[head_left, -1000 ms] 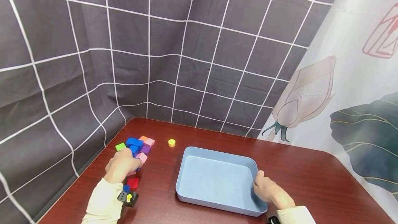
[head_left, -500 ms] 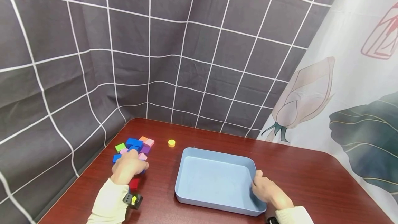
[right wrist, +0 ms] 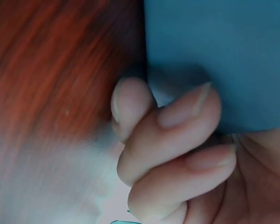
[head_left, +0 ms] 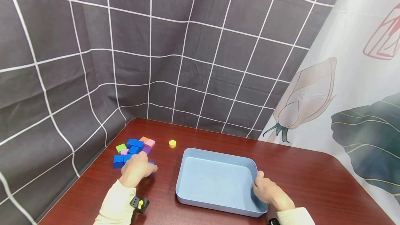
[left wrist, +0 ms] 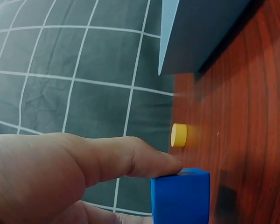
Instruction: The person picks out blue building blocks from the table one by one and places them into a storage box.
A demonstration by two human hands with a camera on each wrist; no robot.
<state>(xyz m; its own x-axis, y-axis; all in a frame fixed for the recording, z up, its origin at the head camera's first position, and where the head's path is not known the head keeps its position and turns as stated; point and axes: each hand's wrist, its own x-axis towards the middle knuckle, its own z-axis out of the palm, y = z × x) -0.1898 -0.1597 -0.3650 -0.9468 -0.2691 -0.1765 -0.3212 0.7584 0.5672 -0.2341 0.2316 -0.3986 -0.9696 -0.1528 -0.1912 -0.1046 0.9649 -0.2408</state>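
Observation:
My left hand (head_left: 137, 170) pinches a blue block (left wrist: 181, 199) between thumb and fingers, just beside the pile of blocks at the left of the table. In the left wrist view the thumb presses on one face of that block, and a dark shadow falls on the wood near it. Several blue blocks (head_left: 118, 161) lie close to this hand, some partly behind it. At the right my right hand (head_left: 271, 192) grips the side wall of a light blue tray (head_left: 215, 178). Its fingers (right wrist: 189, 109) curl against the wall in the right wrist view. The tray's floor is bare.
Green (head_left: 121, 148), purple, orange and pink (head_left: 150, 143) blocks lie at the far side of the pile. A round yellow block (head_left: 172, 144) stands alone between pile and tray. A grey curtain with white lines (head_left: 187, 61) hangs behind the brown table (head_left: 312, 183).
My left hand has moved right and slightly nearer, out of the pile, with the blue block in its grip, uncovering blue blocks behind it. The right hand keeps its hold; the tray is nearly still.

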